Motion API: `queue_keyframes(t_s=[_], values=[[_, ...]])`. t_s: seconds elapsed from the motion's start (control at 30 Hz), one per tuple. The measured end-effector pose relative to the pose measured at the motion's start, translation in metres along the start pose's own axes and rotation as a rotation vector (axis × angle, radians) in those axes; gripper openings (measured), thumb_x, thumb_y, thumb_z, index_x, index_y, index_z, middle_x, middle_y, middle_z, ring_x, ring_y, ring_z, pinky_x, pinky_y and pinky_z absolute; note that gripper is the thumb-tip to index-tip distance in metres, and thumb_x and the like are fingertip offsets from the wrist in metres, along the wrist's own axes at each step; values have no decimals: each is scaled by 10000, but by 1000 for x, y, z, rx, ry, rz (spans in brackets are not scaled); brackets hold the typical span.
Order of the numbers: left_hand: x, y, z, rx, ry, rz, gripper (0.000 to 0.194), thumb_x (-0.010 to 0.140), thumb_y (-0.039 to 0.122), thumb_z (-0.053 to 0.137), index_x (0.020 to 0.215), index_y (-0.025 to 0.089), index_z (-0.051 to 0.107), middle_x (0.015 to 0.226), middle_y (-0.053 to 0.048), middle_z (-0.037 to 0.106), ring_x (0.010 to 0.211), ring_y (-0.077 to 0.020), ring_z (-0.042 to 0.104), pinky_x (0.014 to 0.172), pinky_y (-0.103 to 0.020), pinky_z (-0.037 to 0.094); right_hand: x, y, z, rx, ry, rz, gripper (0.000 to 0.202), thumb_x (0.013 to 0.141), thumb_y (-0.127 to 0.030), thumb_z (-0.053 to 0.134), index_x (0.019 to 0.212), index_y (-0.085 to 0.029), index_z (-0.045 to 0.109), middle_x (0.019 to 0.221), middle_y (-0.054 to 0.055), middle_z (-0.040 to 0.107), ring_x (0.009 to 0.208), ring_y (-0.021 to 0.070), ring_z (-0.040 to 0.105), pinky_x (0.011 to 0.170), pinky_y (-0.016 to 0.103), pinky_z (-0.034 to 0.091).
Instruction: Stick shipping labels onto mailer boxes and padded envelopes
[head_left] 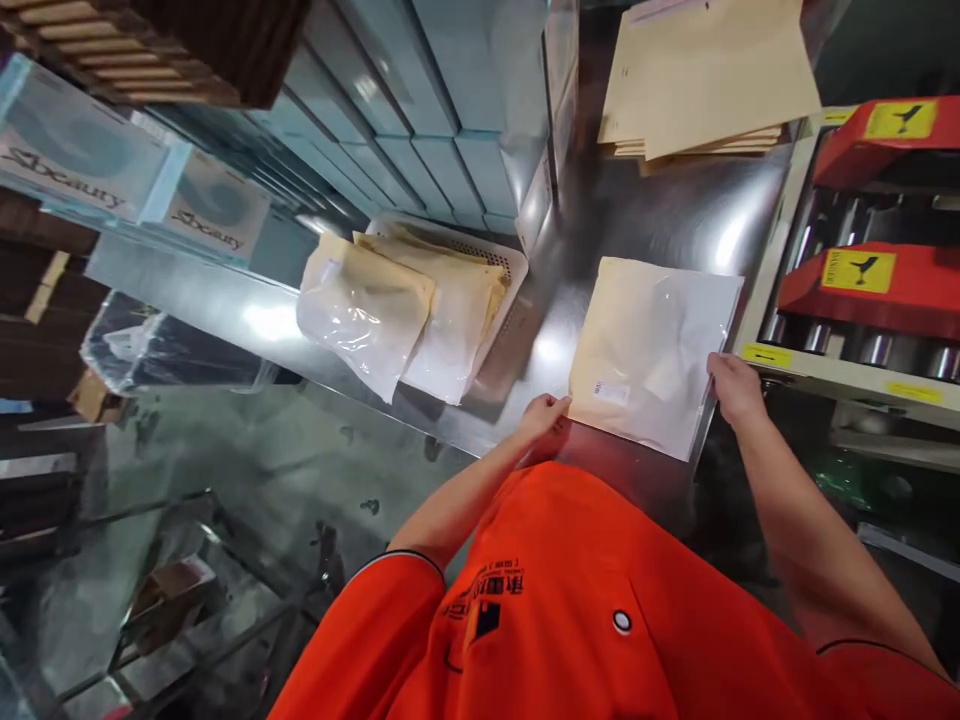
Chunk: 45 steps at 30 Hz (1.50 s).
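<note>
Pale package [645, 335] on metal table [667, 220], label [611, 391] illegible

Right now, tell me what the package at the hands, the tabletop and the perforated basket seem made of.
Package: probably paper under clear, glossy plastic; tan and white areas show beneath wrinkled highlights.
Tabletop: likely metal, semi-polished, judging by its bright, blurred reflections.
Basket: apparently moulded plastic, pale; regular holes pierce its wall, though painted metal is possible.

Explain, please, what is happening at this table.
Someone in an orange shirt has a flat, pale packet on the metal table, the left hand pinching its near left corner and the right hand its right edge. Similar packets overlap in and over a white basket to the left; a beige stack lies beyond.
</note>
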<state>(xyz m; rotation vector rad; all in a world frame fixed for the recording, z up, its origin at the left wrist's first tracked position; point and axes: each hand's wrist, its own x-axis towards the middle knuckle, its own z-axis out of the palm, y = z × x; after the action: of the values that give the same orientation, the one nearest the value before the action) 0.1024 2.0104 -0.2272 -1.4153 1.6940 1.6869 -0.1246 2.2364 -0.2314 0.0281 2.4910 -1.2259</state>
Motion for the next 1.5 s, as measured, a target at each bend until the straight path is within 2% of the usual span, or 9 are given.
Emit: queue_keyframes(t_s=[0.13,0.23,0.33,0.47,0.63,0.8,0.9,1.0,1.5], values=[[-7,-6,16,-107,-147,-114,151,975,298,467,914,176,531,569,13,592,496,-117,542,542,-237,477,-41,23,-13,-71,-71,117,294,790,-376,615,848,-99,697,766,83,685,625,156,557,620,298,462],[-18,-8,33,-116,-279,-170,151,953,276,484,902,145,542,626,-29,636,531,-132,600,554,-253,512,-44,11,-8,-138,-58,36,137,751,-282,637,781,-156,681,800,76,690,765,232,624,762,371,502],[-29,-5,55,-93,-508,-174,231,910,322,562,899,97,611,821,-120,716,620,-140,655,605,-262,547,-17,-27,-3,-105,-17,-161,307,798,-260,576,1073,-178,682,1069,87,708,1001,257,639,919,403,493],[-38,6,77,38,-757,-44,348,884,339,611,1154,124,651,1055,-119,724,701,-114,660,675,-252,550,11,-62,-13,-82,153,-471,511,825,-267,581,1327,-179,559,1336,135,602,1232,288,554,1040,444,451],[-45,22,64,505,-486,629,344,949,255,468,1207,178,681,1185,-87,721,1065,-197,657,1016,-375,492,-20,-21,-16,-50,217,-229,400,851,-290,561,1230,-164,586,1141,148,675,993,276,670,927,454,528],[-22,41,39,1046,-86,1154,419,966,276,448,1348,183,594,1437,-108,575,1390,-286,446,1187,-510,309,-79,30,4,137,-42,185,279,887,-429,555,1021,-191,611,871,95,705,747,249,695,655,388,583],[-1,43,34,1286,53,1182,554,963,366,476,1491,204,436,1574,-110,406,1505,-353,240,1209,-647,128,-104,33,18,243,-146,270,278,897,-473,529,903,-204,600,803,70,687,654,215,669,564,348,575],[11,35,34,1404,62,1147,617,964,406,465,1540,219,347,1607,-115,340,1518,-366,194,1194,-688,72,-115,27,27,251,-145,271,240,884,-446,532,861,-213,586,804,53,676,645,196,654,567,327,569],[19,23,33,1333,-12,1140,588,989,381,406,1549,223,323,1609,-105,333,1533,-329,160,1198,-682,22,-107,21,26,-4,-154,341,165,894,-354,500,797,-224,533,652,-2,640,551,173,649,600,280,457]])
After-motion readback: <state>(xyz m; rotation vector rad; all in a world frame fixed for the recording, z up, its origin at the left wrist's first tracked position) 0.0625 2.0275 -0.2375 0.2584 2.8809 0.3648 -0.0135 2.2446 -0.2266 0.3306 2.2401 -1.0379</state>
